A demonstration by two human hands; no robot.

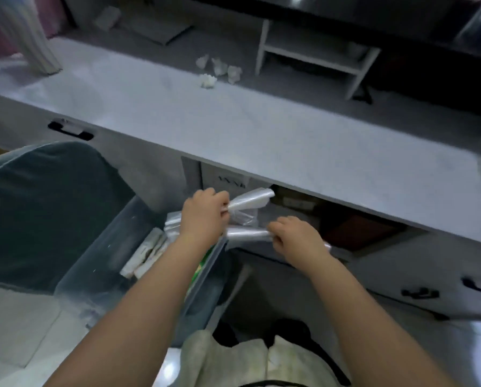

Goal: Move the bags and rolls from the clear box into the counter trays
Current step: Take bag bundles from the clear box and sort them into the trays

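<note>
Stretching across the whole view ahead of the person, the counter (261, 129) lies beyond and above both hands, its front edge slanting from upper left to lower right. A white rack (312, 54) stands on its far side, toward the right. Whether that serves as the trays I cannot tell, and no other tray shows. The box (99, 263) sits low on the left, with flat white packs (147, 252) lying in it. The left forearm crosses over its right rim. The left hand (204, 216) is clenched round a rolled bag (250, 199), whose long axis points up and right, its free end just under the counter edge. The right hand (295, 237), just beside and a little lower, grips a second roll (247, 233) that lies nearly crosswise, its left end close to the left wrist. Both loads likely need lifting forward and up over the edge. The bag is nearer the counter, while the rack lies on the right hand's side.
</note>
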